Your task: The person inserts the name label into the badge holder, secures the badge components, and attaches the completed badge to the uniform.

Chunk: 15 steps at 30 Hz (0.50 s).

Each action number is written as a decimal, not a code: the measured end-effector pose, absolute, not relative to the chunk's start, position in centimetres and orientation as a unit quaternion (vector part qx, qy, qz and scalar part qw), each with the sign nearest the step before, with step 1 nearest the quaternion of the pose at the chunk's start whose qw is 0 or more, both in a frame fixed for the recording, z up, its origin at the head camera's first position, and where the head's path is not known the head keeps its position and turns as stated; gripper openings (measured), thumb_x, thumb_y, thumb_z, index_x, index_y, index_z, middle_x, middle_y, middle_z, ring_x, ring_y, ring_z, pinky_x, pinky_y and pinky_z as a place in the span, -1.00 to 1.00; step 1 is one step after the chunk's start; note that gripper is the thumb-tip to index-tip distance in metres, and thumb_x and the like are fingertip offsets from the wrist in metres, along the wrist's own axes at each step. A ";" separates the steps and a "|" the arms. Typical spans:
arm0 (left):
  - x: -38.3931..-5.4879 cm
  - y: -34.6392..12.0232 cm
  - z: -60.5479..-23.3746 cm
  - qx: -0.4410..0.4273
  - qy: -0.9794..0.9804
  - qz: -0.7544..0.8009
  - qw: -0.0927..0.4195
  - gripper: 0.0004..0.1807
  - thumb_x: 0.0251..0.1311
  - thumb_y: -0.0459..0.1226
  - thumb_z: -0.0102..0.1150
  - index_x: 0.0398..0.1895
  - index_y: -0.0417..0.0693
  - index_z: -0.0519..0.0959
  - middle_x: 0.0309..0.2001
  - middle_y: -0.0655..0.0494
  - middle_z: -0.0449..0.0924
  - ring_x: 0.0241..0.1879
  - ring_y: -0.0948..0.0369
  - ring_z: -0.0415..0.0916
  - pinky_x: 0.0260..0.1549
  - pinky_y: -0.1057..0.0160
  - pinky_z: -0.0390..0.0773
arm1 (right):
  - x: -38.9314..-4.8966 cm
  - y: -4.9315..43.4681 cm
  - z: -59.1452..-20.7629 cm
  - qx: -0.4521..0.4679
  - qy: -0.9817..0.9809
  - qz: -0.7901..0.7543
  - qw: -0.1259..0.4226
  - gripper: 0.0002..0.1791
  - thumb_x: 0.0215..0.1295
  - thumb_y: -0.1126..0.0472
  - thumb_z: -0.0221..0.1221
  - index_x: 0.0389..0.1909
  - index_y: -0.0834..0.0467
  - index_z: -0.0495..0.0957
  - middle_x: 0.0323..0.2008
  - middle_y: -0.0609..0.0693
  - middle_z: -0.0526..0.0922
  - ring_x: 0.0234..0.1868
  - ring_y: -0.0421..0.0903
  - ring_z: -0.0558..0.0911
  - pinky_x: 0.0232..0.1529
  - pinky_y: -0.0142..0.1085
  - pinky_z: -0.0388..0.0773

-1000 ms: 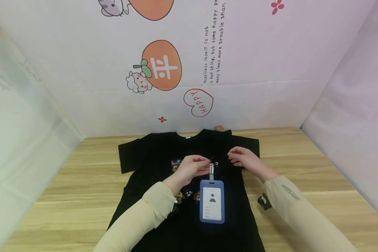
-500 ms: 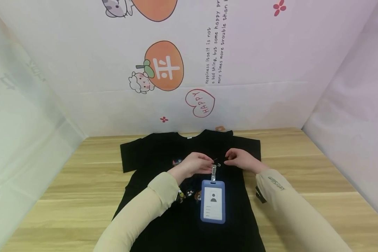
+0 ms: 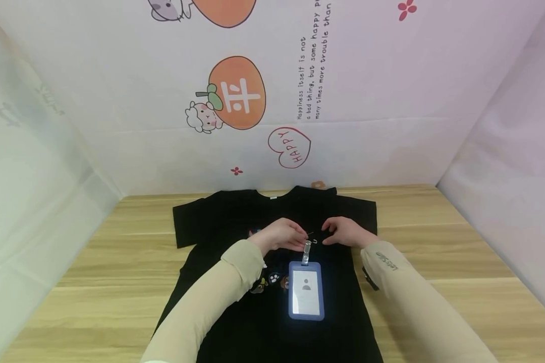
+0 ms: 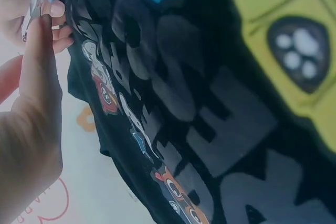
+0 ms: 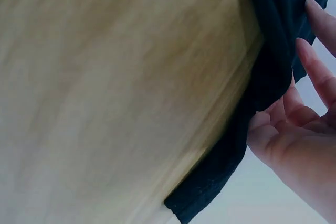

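A black T-shirt (image 3: 236,217) with cartoon prints lies flat on the wooden table. Over its chest, my left hand (image 3: 283,235) pinches the metal clip (image 3: 307,249) of a blue badge holder (image 3: 306,291). The holder hangs below, its white card facing up and bright with glare. A thin safety pin (image 3: 315,241) juts from the clip's top, its needle swung away. To the right of it, my right hand (image 3: 347,233) holds nothing, thumb and forefinger parted near the pin. In the right wrist view those fingers (image 5: 315,72) are spread, overlapping the shirt's dark cloth (image 5: 231,140).
Bare wood of the table (image 3: 436,262) shows on both sides of the shirt. A white printed cloth (image 3: 368,101) stands behind it, with plain white cloth at the sides. A small black object (image 3: 370,279) shows beside the right sleeve.
My right hand has moved left and slightly down toward the pin, thumb and forefinger spreading apart. The left hand keeps its pinch on the badge clip, and the badge has tilted slightly.
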State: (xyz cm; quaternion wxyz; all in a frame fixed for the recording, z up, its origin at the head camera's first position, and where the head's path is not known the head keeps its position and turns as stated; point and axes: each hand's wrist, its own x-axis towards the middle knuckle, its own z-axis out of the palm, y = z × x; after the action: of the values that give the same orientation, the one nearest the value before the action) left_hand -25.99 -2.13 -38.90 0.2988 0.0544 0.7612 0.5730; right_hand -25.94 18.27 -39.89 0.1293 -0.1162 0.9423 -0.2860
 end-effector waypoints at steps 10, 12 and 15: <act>-27.0 -1.1 -39.8 0.038 0.777 0.560 0.285 -0.88 0.23 -0.51 0.04 -0.25 -0.40 0.58 -0.47 -0.05 0.60 -0.56 0.24 0.57 -0.40 0.30 0.67 | -26.5 17.8 -40.5 -0.118 0.953 -0.255 0.115 -0.93 0.17 0.31 0.26 -0.37 0.19 0.55 -0.39 0.07 0.54 -0.36 -0.04 0.49 -0.28 -0.22 0.49; -27.1 -1.0 -39.9 0.041 0.780 0.554 0.288 -0.88 0.24 -0.51 0.04 -0.27 -0.40 0.58 -0.48 -0.05 0.60 -0.56 0.24 0.57 -0.41 0.31 0.67 | -26.6 17.7 -40.6 -0.118 0.953 -0.255 0.115 -0.91 0.19 0.32 0.24 -0.46 0.17 0.52 -0.48 0.02 0.53 -0.42 -0.08 0.48 -0.34 -0.27 0.45; -27.1 -0.8 -40.1 0.042 0.783 0.549 0.290 -0.88 0.24 -0.51 0.03 -0.28 -0.40 0.58 -0.49 -0.04 0.59 -0.56 0.23 0.56 -0.42 0.30 0.67 | -26.7 17.7 -40.7 -0.121 0.954 -0.251 0.114 -0.84 0.23 0.32 0.20 -0.53 0.15 0.49 -0.54 -0.02 0.49 -0.46 -0.11 0.46 -0.37 -0.31 0.40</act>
State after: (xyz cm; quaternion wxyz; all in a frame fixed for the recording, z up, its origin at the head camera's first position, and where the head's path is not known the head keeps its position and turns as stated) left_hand -27.13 -0.77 -40.08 0.2902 0.0425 0.7827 0.5490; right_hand -26.69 17.69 -40.67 0.1136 -0.1206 0.9538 -0.2507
